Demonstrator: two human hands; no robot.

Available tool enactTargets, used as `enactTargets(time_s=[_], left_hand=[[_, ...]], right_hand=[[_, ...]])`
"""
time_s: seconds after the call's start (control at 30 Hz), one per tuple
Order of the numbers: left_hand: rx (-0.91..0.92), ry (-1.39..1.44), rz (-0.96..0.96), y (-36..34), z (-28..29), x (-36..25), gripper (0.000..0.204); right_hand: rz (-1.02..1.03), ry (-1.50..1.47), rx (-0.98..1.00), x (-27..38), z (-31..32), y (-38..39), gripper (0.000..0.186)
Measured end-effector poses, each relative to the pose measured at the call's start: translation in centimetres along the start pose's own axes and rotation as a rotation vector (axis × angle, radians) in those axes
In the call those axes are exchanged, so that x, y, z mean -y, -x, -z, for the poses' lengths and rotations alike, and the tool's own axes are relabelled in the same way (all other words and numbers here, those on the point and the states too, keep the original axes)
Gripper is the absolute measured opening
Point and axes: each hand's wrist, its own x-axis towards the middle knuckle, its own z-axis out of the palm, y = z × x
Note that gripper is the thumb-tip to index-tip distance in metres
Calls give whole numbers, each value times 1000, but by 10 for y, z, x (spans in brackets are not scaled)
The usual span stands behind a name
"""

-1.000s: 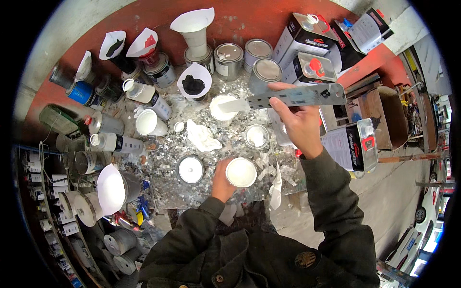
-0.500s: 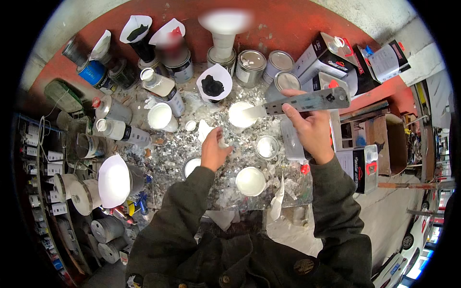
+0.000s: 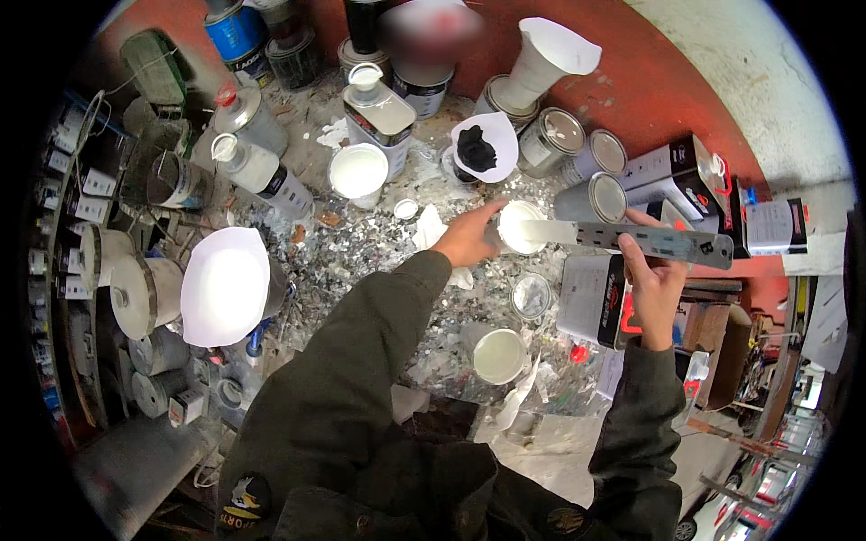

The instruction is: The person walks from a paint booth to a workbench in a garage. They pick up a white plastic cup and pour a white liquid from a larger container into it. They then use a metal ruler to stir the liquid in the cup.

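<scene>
My right hand point(image 3: 657, 279) grips a long flat metal stirring stick point(image 3: 654, 243) with small holes along it. Its pale, white-coated end lies over a cup of white paint point(image 3: 521, 227). Round the left side of that cup curl the fingers and thumb of my left hand point(image 3: 465, 236). Crumpled white paper point(image 3: 430, 227) lies beside my left wrist. Nearer me stand another cup of whitish liquid point(image 3: 499, 356) and a small round tin point(image 3: 530, 296). Behind is a cup lined with a white paper filter point(image 3: 485, 147), black stuff inside it.
Paint flecks cover the bench point(image 3: 361, 270). To the left stand a white-filled cup point(image 3: 358, 171), a pump bottle point(image 3: 262, 171) and a large white paper cone point(image 3: 225, 287). Metal cans point(image 3: 552, 142) line the red wall; a rectangular can point(image 3: 591, 302) lies near my right hand.
My left hand has moved from beside the crumpled paper to the side of the paint cup. The stirring stick stays in my right hand, its end still at the cup. The view has turned and shifted.
</scene>
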Motion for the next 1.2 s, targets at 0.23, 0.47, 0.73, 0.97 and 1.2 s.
enactTargets(time_s=[0.23, 0.47, 0.73, 0.97, 1.2], left_hand=[[-133, 1, -7, 1, -21, -1, 87], [109, 132, 24, -5, -11, 5, 99], [58, -31, -132, 1, -11, -7, 105], [-9, -149, -143, 13, 3, -30, 109], [-58, -215, -103, 35, 13, -38, 107]], right_hand=[[40, -15, 14, 1, -7, -7, 28], [36, -21, 28, -1, -10, -9, 29], [-3, 3, 27, -1, -7, -7, 29], [-6, 78, 32, -2, -4, -6, 27], [31, 117, 72, -26, -17, -8, 26]])
